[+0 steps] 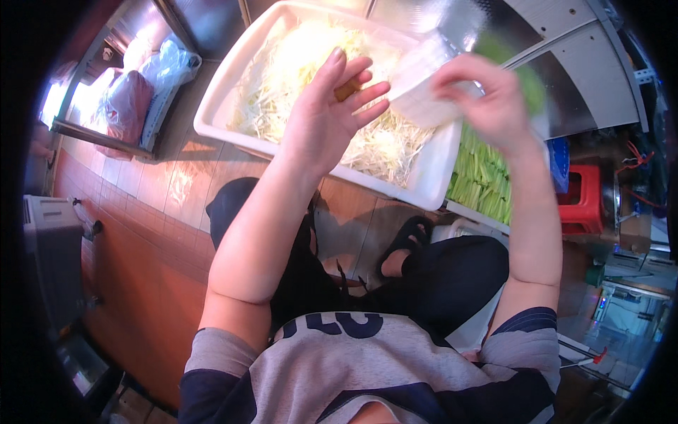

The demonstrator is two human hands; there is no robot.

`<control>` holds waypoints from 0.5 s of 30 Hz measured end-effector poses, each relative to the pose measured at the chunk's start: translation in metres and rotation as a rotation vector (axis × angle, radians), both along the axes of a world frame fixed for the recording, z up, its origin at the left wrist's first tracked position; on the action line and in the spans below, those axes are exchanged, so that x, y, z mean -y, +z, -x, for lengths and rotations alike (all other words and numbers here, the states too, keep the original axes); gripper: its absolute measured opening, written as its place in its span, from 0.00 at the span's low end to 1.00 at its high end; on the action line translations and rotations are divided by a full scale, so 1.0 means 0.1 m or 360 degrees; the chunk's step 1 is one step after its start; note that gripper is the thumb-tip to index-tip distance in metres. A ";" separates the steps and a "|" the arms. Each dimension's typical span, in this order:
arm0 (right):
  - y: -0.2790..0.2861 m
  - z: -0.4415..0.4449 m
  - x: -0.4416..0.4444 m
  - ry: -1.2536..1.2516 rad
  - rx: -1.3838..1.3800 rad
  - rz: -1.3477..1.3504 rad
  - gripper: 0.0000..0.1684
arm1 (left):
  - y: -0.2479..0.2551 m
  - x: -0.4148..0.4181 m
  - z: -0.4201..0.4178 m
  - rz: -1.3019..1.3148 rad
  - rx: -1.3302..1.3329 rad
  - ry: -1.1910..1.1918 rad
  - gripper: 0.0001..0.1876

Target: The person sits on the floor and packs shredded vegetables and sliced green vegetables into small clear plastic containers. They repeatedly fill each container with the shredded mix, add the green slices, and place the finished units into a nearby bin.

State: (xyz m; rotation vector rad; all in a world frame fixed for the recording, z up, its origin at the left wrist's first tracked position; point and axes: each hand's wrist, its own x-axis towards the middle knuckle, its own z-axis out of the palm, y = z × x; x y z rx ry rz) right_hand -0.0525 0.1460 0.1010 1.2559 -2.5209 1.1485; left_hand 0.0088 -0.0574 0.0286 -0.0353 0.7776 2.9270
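Note:
My left hand (328, 114) is raised over a white plastic tub (217, 114), palm up, with its fingers apart. A small yellow-brown patch shows between its thumb and fingers; I cannot tell whether it lies on the hand or behind it. Pale yellow-white shredded vegetable strands (386, 151) fill much of the tub. Over the tub's right end my right hand (484, 100) is blurred, its fingers curled against a pale, translucent white piece (424, 79), probably plastic. Cut green vegetable stalks (479, 175) lie in rows in a tray beneath my right forearm.
A red plastic stool (582, 199) stands right of the green stalks. At upper left, filled plastic bags (127, 100) sit on a metal-framed rack (100, 140). Beyond the tub are metal panels (450, 24). My sandalled foot (400, 254) rests on the tiled floor (344, 217), with my knees close to the tub.

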 end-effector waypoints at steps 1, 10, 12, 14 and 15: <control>-0.12 -0.10 0.13 0.0228 -0.0241 -0.0159 0.06 | 0.01 0.00 0.00 0.0114 0.0000 0.0099 0.17; -1.93 -0.06 -0.21 -0.0688 0.0251 -0.1178 0.37 | -0.08 0.12 0.09 0.0354 -0.0001 0.0675 0.18; -2.13 0.01 -0.16 -0.0502 0.0293 -0.1466 0.36 | -0.04 0.04 0.07 0.0341 -0.0034 0.0618 0.18; -2.27 0.01 -0.08 -0.0495 0.0292 -0.1595 0.33 | -0.04 -0.02 0.05 0.0357 -0.0001 0.0544 0.18; -2.32 0.03 -0.04 -0.0484 0.0287 -0.1654 0.31 | -0.03 -0.03 0.04 0.0369 0.0014 0.0515 0.18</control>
